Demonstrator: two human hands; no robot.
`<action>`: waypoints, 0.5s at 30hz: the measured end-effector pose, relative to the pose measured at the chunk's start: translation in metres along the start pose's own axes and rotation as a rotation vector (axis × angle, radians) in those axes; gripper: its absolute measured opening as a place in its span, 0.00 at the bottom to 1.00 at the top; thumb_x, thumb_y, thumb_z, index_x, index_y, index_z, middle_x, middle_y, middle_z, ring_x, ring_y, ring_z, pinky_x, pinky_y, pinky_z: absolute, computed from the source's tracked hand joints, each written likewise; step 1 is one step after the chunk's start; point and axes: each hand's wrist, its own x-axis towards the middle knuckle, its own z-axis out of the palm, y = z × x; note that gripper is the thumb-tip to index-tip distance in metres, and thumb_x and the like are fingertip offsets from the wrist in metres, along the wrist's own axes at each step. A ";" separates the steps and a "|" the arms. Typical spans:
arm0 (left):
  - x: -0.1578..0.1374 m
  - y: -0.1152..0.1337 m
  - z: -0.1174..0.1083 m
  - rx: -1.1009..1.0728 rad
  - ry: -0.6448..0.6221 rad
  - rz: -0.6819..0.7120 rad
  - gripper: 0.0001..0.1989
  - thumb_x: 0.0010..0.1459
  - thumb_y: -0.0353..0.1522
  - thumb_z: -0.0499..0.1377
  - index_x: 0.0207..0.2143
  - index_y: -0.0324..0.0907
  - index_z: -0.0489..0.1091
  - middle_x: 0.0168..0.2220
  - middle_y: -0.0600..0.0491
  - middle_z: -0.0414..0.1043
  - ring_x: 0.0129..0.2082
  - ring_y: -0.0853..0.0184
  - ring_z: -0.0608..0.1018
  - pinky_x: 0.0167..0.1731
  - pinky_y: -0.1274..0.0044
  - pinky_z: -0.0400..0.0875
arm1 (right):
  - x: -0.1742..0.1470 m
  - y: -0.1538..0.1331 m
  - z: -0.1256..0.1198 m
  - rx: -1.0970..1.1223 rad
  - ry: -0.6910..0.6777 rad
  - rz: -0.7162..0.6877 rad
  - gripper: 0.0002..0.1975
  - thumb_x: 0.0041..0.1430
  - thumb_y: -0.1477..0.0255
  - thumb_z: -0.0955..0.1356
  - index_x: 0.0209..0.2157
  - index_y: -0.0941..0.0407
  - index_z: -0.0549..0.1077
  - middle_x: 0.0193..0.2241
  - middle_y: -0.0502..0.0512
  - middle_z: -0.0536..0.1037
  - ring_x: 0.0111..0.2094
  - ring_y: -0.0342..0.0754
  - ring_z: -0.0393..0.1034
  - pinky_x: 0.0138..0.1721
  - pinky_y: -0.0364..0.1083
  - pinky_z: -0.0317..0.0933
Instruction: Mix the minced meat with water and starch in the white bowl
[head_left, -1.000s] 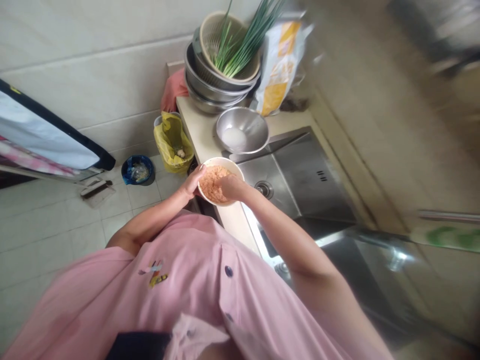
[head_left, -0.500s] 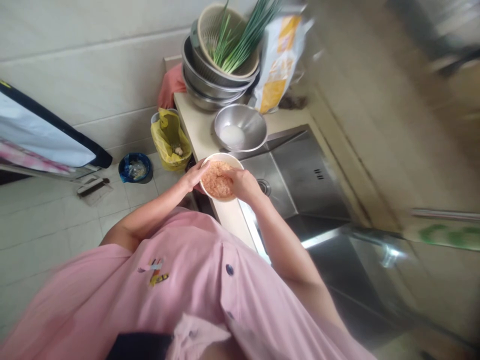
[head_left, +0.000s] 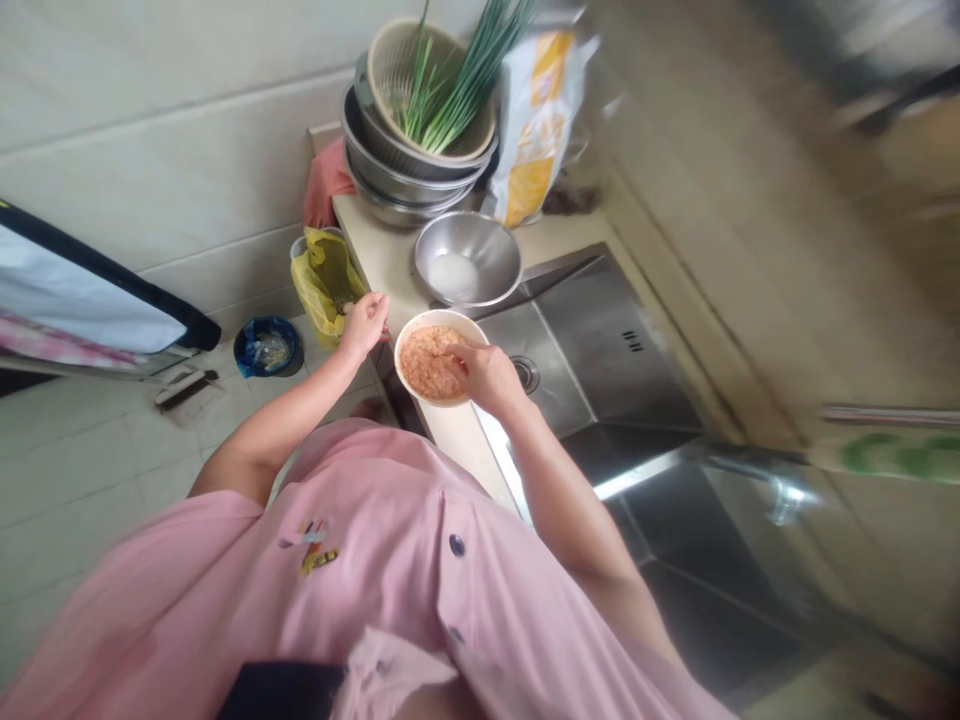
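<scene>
A white bowl (head_left: 406,388) stands at the counter's front edge, filled with a pinkish minced-meat mixture (head_left: 427,358). Over its right side is my right hand (head_left: 486,378), fingers closed and bent down at the mince; whatever they grip, if anything, is hidden. My left hand (head_left: 365,324) hovers just left of the bowl, apart from it, with its fingers curled in. Just behind that hand is a yellow bag (head_left: 324,285) lining a bin. A shallow metal bowl (head_left: 480,250) with something whitish in it sits beyond the white bowl.
Stacked metal basins (head_left: 412,190) hold a strainer with green onions (head_left: 465,95); a white-and-orange bag (head_left: 536,125) stands beside them. A steel sink (head_left: 592,340) lies to the right. On the floor at left is a small blue-lined bin (head_left: 268,347).
My left hand has let go of the white bowl's rim and moved left, its fingers now curled. My right hand stays at the mince. The whole view has shifted slightly.
</scene>
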 end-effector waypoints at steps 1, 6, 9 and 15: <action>0.009 0.009 0.005 0.051 0.002 0.001 0.16 0.71 0.42 0.69 0.52 0.41 0.77 0.30 0.54 0.73 0.30 0.66 0.79 0.40 0.73 0.81 | 0.000 0.000 0.001 0.022 0.002 0.006 0.22 0.74 0.75 0.65 0.61 0.54 0.84 0.57 0.63 0.86 0.53 0.58 0.82 0.53 0.48 0.72; 0.043 0.042 0.059 0.040 -0.206 -0.170 0.16 0.72 0.32 0.67 0.58 0.34 0.73 0.29 0.51 0.76 0.27 0.65 0.80 0.40 0.72 0.82 | -0.001 0.001 0.007 0.157 0.064 -0.012 0.22 0.72 0.78 0.66 0.60 0.56 0.85 0.56 0.63 0.87 0.55 0.56 0.83 0.56 0.47 0.72; 0.054 0.046 0.087 -0.130 -0.204 -0.298 0.23 0.64 0.22 0.66 0.61 0.31 0.72 0.33 0.46 0.80 0.32 0.60 0.84 0.43 0.67 0.86 | -0.005 0.006 0.010 0.216 0.101 -0.022 0.21 0.70 0.79 0.67 0.57 0.56 0.86 0.49 0.63 0.89 0.49 0.56 0.84 0.54 0.48 0.73; 0.062 0.050 0.102 -0.192 -0.185 -0.340 0.42 0.44 0.12 0.58 0.65 0.35 0.69 0.38 0.47 0.80 0.43 0.53 0.87 0.45 0.62 0.89 | -0.013 0.026 0.020 0.406 0.286 -0.072 0.17 0.66 0.81 0.68 0.48 0.56 0.89 0.44 0.62 0.90 0.44 0.57 0.86 0.48 0.47 0.74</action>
